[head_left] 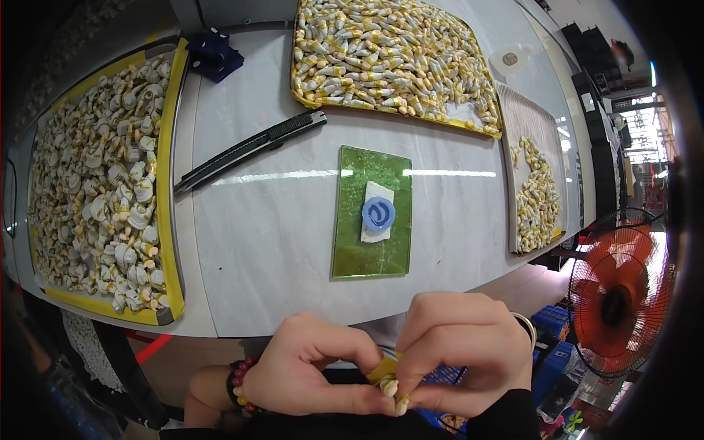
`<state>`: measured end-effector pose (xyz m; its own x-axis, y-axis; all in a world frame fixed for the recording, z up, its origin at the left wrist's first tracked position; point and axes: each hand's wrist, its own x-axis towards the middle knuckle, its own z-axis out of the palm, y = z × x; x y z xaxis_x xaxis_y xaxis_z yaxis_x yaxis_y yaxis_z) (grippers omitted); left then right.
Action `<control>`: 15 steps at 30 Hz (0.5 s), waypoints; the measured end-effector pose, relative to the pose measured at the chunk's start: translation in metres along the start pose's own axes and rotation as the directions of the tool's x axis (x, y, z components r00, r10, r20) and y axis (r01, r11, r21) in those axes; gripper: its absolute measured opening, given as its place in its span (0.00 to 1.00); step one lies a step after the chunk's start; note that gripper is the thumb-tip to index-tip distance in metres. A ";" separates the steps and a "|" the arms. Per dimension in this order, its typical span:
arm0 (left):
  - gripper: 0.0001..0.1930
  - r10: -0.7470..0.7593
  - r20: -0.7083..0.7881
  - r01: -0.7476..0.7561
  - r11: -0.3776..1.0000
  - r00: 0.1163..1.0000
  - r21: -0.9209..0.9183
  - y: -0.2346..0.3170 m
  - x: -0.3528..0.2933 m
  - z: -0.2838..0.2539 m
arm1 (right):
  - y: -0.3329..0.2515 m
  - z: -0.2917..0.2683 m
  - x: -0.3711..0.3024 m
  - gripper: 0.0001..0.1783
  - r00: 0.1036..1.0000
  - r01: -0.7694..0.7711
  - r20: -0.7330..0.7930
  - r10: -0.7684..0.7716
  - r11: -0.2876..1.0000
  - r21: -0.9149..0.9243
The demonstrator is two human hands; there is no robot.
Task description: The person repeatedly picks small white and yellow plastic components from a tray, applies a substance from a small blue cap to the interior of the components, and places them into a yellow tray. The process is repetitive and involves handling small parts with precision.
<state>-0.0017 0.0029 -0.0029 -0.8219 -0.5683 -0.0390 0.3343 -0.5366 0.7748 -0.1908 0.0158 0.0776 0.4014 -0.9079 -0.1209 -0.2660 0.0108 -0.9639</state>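
Near the table's front edge, my left hand (304, 367) and my right hand (466, 348) meet with fingertips pinched together. Between them is a small white-and-yellow piece (389, 385), its lower tip by my right thumb. My fingers partly cover it, so its full shape is hidden. Ahead of my hands, a green glass plate (374, 260) lies on the table (271, 242). A round blue mould-like piece (379, 213) with a curved hollow rests on white paper (378, 235) on that plate.
Trays of small white-and-yellow pieces stand at left (172, 249), back (411, 117) and right (513, 191). A black utility knife (249, 152) lies between the left and back trays. Dark blue cloth (214, 55) and a white bottle (511, 60) sit farther back. An orange fan (620, 286) stands right.
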 end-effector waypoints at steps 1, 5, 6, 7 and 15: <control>0.09 -0.006 0.003 0.006 1.000 1.000 -0.002 0.000 0.000 0.000 | 0.000 0.000 0.000 0.11 1.000 0.006 0.000 -0.006 1.000 0.000; 0.09 -0.010 -0.011 0.009 0.999 1.000 -0.048 -0.001 -0.002 0.000 | 0.000 0.000 0.001 0.11 1.000 -0.016 -0.008 0.016 1.000 0.013; 0.09 -0.006 -0.018 0.005 0.998 1.000 -0.069 -0.002 -0.002 0.001 | 0.000 0.000 0.001 0.11 1.000 -0.027 -0.006 0.027 0.999 0.017; 0.09 0.001 -0.016 -0.002 0.997 1.000 -0.082 -0.002 -0.002 0.001 | -0.001 0.000 0.002 0.11 0.999 -0.038 -0.004 0.038 0.999 0.021; 0.09 -0.008 -0.061 -0.012 0.950 0.998 -0.311 -0.004 -0.003 0.003 | 0.013 -0.004 0.003 0.10 0.997 0.071 0.010 -0.072 0.996 0.055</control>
<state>-0.0022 0.0088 -0.0039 -0.7946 -0.6013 -0.0837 0.4708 -0.6974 0.5404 -0.1964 0.0114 0.0658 0.4285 -0.9020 -0.0538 -0.1879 -0.0307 -0.9817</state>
